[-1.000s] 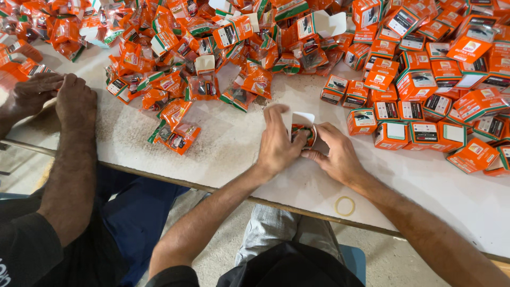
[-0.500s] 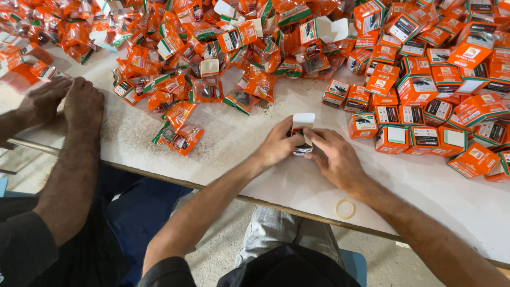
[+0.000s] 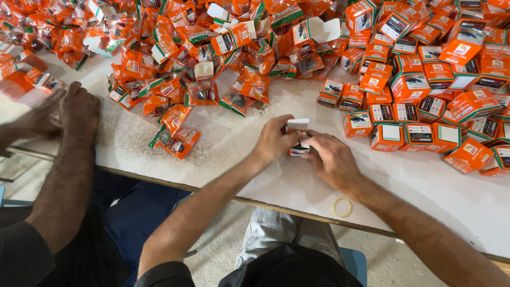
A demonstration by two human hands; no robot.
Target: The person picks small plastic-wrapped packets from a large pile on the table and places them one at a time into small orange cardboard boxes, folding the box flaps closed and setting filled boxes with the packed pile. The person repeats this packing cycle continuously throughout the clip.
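My left hand (image 3: 274, 140) and my right hand (image 3: 332, 159) meet over the white table (image 3: 276, 183) and together hold a small orange carton (image 3: 298, 139) with its white top flap standing open. The carton's body is mostly hidden between my fingers. A row of closed orange cartons (image 3: 404, 133) lies just right of my hands. Loose orange plastic packets (image 3: 178, 137) lie to the left.
A big heap of orange packets and open cartons (image 3: 223, 48) fills the far side of the table. Stacked closed cartons (image 3: 451, 79) fill the right. Another person's hands (image 3: 64, 111) rest at the left table edge. A rubber band (image 3: 342, 207) lies near the front edge.
My hands have stayed together on the carton, working its flap; the view has shifted slightly. The other person's hands at the left have moved a little.
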